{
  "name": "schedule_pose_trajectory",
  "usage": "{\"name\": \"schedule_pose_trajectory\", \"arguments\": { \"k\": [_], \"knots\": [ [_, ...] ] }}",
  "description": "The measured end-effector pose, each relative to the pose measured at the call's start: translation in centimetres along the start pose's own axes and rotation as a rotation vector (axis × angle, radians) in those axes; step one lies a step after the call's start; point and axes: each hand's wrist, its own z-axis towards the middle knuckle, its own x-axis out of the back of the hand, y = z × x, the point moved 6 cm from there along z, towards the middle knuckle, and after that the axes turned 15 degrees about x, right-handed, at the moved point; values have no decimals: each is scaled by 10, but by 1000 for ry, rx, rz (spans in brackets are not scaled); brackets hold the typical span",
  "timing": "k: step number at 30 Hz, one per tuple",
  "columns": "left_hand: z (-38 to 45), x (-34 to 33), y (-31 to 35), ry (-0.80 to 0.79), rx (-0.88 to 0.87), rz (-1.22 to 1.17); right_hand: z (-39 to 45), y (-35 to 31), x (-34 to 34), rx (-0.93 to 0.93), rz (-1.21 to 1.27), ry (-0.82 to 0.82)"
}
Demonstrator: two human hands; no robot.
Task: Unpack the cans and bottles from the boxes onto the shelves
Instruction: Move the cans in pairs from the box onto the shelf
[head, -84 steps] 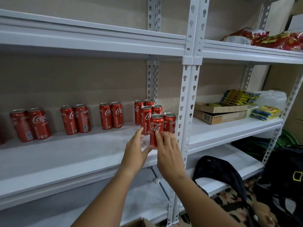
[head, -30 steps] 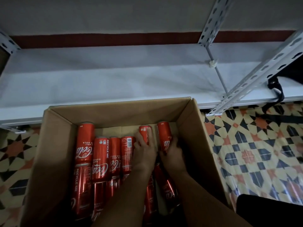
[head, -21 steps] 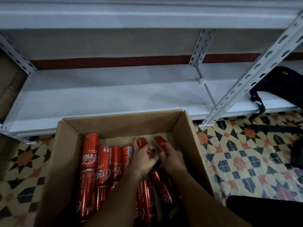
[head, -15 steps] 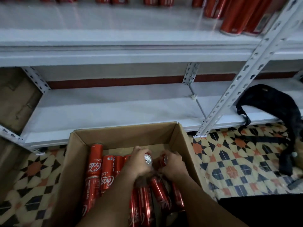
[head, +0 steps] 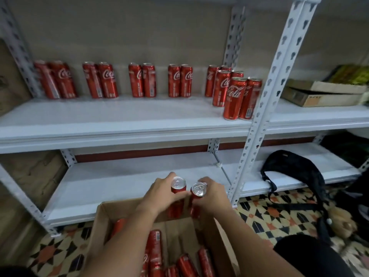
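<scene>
Above the cardboard box, each hand grips one upright red can: the left hand is wrapped round the left can, the right hand round the right can, the two cans just beside each other. This looks like the carry step; next they should go up to the middle shelf, beside the stocked cans near the upright. Half a second ago both hands were down inside the box; now the cans are clear of it, and the view has tilted up.
</scene>
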Motion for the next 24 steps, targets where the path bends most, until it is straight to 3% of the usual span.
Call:
{"name": "schedule_pose_trajectory", "arguments": {
  "k": [9, 15, 20, 24],
  "knots": [
    [0, 107, 96, 204, -151, -106, 29, -84, 108, 160, 148, 325],
    [8, 159, 144, 285, -219, -254, 54, -128, 159, 274, 212, 423],
    [17, 184, 176, 225, -305, -368, 72, -155, 189, 377, 274, 476],
    [35, 191, 193, 67, -358, -438, 102, -165, 197, 419, 320, 434]
  ]
}}
